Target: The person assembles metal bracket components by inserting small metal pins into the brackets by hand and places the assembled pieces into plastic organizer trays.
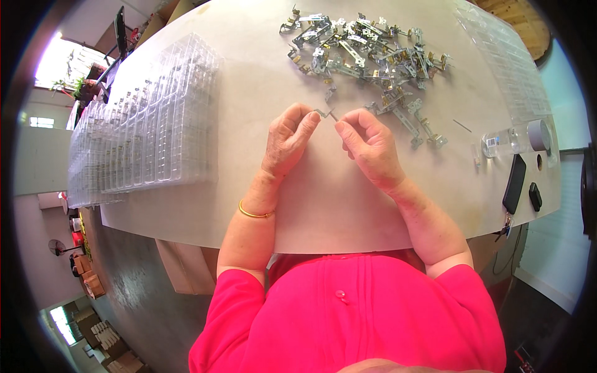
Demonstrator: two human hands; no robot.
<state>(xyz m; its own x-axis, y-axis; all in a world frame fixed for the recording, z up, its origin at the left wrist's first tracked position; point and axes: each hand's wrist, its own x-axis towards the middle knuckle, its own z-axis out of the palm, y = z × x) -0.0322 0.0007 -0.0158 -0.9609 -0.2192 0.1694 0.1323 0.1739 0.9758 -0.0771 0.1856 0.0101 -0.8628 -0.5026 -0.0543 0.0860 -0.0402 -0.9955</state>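
Observation:
My left hand point(288, 142) pinches a small bent metal bracket point(322, 113) between thumb and fingers above the table. Close by on the right, my right hand point(372, 149) is closed on a thin dark rod point(334, 116), whose tip meets or nearly meets the bracket; I cannot tell which. Beyond both hands lies a heap of metal bracket assemblies point(357, 53) with brass-coloured pieces. A few of them lie loose at its near edge, just past my right hand.
Stacked clear plastic trays point(158, 118) holding parts stand at left. More clear trays point(507, 68) lie at far right. Nearer on the right are a clear bottle with a grey lid point(507, 142), a black phone-like slab point(514, 184), a small black object point(535, 196) and a loose thin rod point(462, 125).

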